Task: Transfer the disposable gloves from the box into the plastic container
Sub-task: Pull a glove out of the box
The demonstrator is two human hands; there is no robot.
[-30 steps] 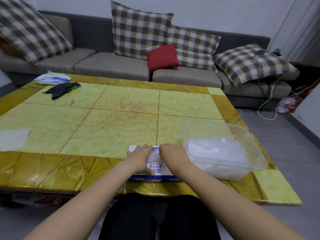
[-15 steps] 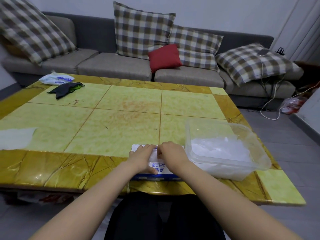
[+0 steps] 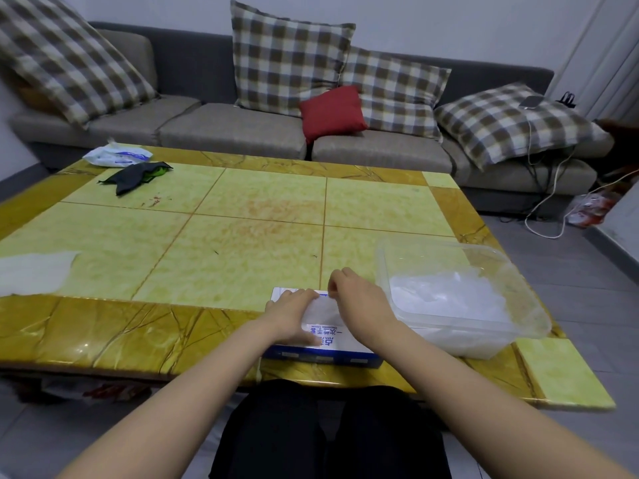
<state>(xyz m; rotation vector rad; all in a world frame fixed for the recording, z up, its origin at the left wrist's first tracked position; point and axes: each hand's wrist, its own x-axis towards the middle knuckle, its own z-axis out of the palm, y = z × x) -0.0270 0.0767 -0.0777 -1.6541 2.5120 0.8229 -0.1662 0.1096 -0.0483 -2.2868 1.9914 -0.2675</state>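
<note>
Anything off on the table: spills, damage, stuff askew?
Reddish smears mark the table: a broad patch at its middle, small streaks beside the crumpled dark cloth at far left. They look like dried spill. The glove box sits right at the near edge. The plastic container stands upright with gloves inside.

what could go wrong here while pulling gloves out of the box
The box sits at the near edge of the table; if the left hand pressing it slips, a tug could drag it off. The glove the right hand pinches is thin film, so several may come out clumped or it may tear.
</note>
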